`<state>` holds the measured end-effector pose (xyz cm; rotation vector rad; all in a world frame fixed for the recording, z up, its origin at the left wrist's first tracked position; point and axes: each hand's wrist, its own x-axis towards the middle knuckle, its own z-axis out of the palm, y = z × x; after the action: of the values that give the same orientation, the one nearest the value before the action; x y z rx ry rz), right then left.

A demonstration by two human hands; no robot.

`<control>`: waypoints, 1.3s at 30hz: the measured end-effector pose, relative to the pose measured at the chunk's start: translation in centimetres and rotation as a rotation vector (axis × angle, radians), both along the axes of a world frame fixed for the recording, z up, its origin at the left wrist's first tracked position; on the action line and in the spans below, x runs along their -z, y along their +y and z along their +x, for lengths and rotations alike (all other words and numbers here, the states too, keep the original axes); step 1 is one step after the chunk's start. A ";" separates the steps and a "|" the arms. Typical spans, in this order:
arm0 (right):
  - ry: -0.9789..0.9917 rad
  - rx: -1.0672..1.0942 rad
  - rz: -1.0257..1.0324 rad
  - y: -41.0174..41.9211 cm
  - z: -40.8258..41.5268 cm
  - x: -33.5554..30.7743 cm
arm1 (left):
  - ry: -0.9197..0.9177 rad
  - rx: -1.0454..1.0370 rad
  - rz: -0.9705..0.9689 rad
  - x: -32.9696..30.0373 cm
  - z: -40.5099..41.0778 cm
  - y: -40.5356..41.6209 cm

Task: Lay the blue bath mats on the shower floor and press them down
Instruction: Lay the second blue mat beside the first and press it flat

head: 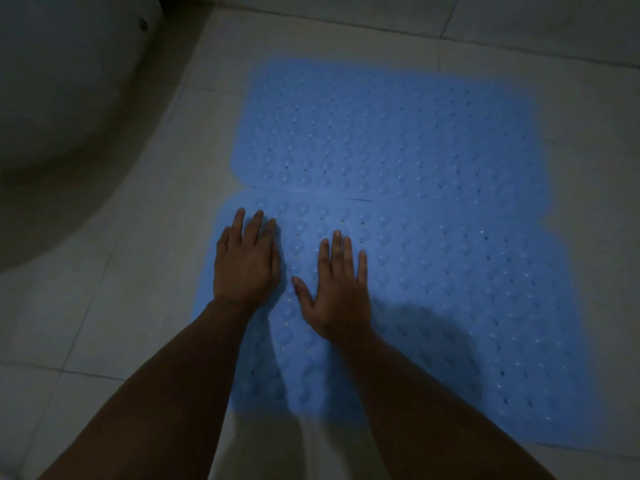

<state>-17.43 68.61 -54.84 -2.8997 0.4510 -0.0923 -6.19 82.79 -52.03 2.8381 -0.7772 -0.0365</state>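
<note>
Two blue, bubble-textured, perforated bath mats, near mat point(450, 306) and far mat point(381, 133), lie edge to edge on the tiled floor point(104, 306). The left hand point(246, 265) and right hand point(337, 289) press flat, fingers extended, on the near mat.

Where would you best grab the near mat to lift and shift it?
Probably the near mat's rounded far-left corner, beside the left hand, coming from the bare tiles on the left. That edge is exposed; the far edge butts against the far mat.

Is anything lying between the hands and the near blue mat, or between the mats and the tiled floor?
Nothing visible. The left hand and right hand lie flat, directly on the near blue mat. It and the far blue mat lie spread on the tiled floor.
</note>
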 end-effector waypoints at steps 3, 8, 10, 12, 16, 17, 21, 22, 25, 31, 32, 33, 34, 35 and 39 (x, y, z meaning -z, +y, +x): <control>0.017 -0.004 0.005 0.0 0.3 0.2 | 0.004 -0.007 -0.012 0.4 0.3 0.0; 0.132 0.009 0.160 -0.2 0.8 -0.9 | 0.032 -0.017 -0.046 -0.5 0.2 -0.6; 0.316 0.021 0.308 -1.2 2.9 -2.8 | 0.030 0.003 -0.065 -0.8 0.0 -1.1; 0.365 0.079 0.467 -3.0 5.2 -5.2 | 0.033 0.033 -0.070 -0.8 -0.2 -1.8; 0.113 0.130 0.491 -7.1 6.6 -8.1 | 0.086 0.122 -0.038 0.1 -1.5 -4.2; 0.075 0.131 0.495 -7.7 6.4 -8.5 | 0.115 0.128 -0.014 0.7 -1.9 -4.7; -0.076 0.111 0.534 -9.0 6.0 -8.1 | 0.083 0.101 0.112 2.7 -3.8 -5.4; -0.106 0.107 0.540 -9.4 5.9 -7.5 | 0.063 0.095 0.137 3.0 -4.1 -5.4; -0.186 0.081 0.542 -10.4 5.7 -5.7 | 0.039 0.083 0.118 2.9 -4.4 -5.5; -0.348 0.111 0.645 -11.0 5.0 -4.5 | 0.034 0.089 0.126 2.9 -4.1 -5.7; -0.360 0.109 0.648 -11.1 4.7 -4.2 | 0.043 0.092 0.126 2.9 -4.1 -5.8; -0.352 0.102 0.641 -11.0 4.3 -4.1 | 0.063 0.092 0.128 2.9 -4.1 -5.8; -0.326 0.091 0.633 -10.8 3.9 -4.0 | 0.099 0.087 0.134 2.8 -4.2 -5.8; -0.288 0.077 0.630 -10.7 3.7 -4.3 | 0.144 0.084 0.140 2.5 -4.3 -5.9; 0.004 0.052 0.628 -11.7 5.7 -7.7 | 0.407 0.087 0.122 -0.8 -1.9 -6.2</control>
<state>-11.72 56.95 -47.13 -2.2736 0.4562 0.0419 -8.11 76.63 -51.20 2.7611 -0.8235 -0.6722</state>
